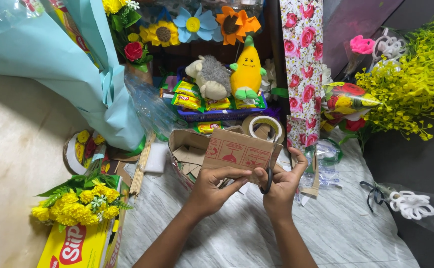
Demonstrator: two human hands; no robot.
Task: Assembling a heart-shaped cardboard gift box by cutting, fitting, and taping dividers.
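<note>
My left hand (216, 187) grips the lower edge of a brown cardboard piece (239, 151) with red printed symbols, held up over the marble-patterned table (336, 228). My right hand (282, 182) holds black-handled scissors (267, 181) with fingers through the loops, pressed against the same cardboard at its lower right. The blades are hidden behind the cardboard. An open cardboard box (187, 149) with scraps lies just behind my hands.
A tape roll (263, 125) sits behind the cardboard. A blue tray (217, 114) holds snack packets, a grey plush and a banana plush (246, 67). Light blue wrapping paper (53, 59) stands left, yellow artificial flowers (78, 201) lower left, rose-print paper (302, 59) and yellow sprays (415, 79) right.
</note>
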